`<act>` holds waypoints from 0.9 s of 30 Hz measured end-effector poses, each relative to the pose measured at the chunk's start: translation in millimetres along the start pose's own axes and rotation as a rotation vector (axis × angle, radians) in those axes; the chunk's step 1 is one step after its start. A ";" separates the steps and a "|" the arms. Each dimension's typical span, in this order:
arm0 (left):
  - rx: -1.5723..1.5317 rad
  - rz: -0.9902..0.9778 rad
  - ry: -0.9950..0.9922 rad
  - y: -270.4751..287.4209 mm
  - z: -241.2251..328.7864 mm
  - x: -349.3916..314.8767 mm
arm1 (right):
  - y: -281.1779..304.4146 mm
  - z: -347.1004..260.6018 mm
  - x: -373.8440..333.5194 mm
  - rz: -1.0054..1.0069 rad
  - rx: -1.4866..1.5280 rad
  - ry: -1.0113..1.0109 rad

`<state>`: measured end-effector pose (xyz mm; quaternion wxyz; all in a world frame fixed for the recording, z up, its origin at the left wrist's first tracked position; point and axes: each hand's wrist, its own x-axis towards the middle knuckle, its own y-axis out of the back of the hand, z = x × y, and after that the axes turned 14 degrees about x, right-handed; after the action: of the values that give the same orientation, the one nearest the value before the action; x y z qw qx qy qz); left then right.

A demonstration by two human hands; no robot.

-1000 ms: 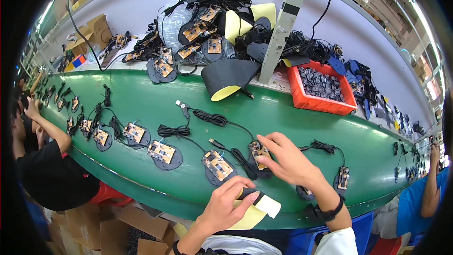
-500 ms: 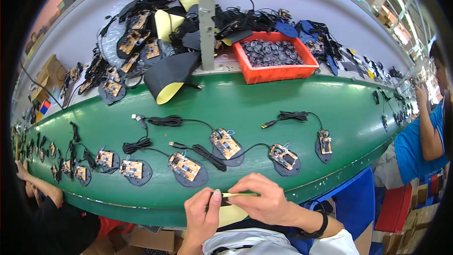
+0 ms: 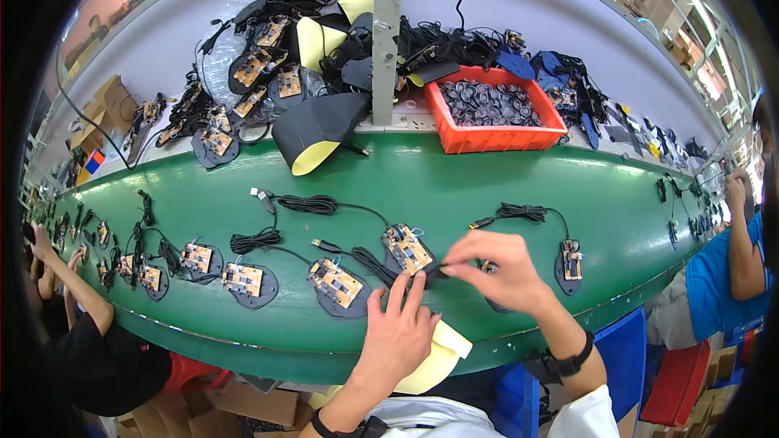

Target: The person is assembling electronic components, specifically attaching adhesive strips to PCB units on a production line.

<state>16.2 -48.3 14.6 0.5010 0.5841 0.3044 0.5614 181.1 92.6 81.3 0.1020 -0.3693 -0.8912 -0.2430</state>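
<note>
My left hand [image 3: 399, 328] reaches over the green belt's near edge. Its fingers are stretched out, their tips at the near end of a mouse base with a tan circuit board [image 3: 408, 248]. At that base's right side, my right hand [image 3: 505, 269] pinches thumb and forefinger together; anything between them is too small to make out. Beneath the right hand another mouse base [image 3: 497, 305] is mostly hidden. A yellow sheet [image 3: 434, 363] lies beside my left wrist at the belt's front edge. Left of my hands sits one more mouse base with a board [image 3: 337, 285], its cable coiled behind.
Several cabled mouse bases lie along the green belt [image 3: 454, 182]. Behind it stand a red bin [image 3: 503, 139] of small clear parts, a grey post [image 3: 386, 57] and heaped cabled boards [image 3: 260, 65]. A co-worker in blue [image 3: 722, 264] sits right; another's arm [image 3: 77, 284] reaches in left.
Both hands have left the yellow sheet they were fingering and moved forward to the mouse base. The right hand has swung farther right. The whole view has shifted, with things sitting farther right.
</note>
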 end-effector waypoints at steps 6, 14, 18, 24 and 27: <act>0.132 -0.012 0.060 0.7 -5.1 -4.9 | -2.5 34.5 38.1 -0.263 0.053 -0.219; 0.136 0.044 0.047 -3.3 1.7 5.6 | 7.4 44.2 52.7 -0.418 0.021 -0.284; 0.117 0.053 0.025 -10.1 2.6 9.0 | 12.7 48.2 56.0 -0.505 0.017 -0.367; 0.119 0.056 0.025 -9.1 4.7 18.0 | 15.6 54.2 53.6 -0.516 0.016 -0.362; 0.140 0.043 0.023 -12.0 5.0 20.4 | 11.7 63.2 49.3 -0.505 0.022 -0.280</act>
<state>27.3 -27.0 11.3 0.4430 0.6177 0.3361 0.5561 154.3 161.8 48.9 -0.0820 -0.1644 -0.9629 -0.1976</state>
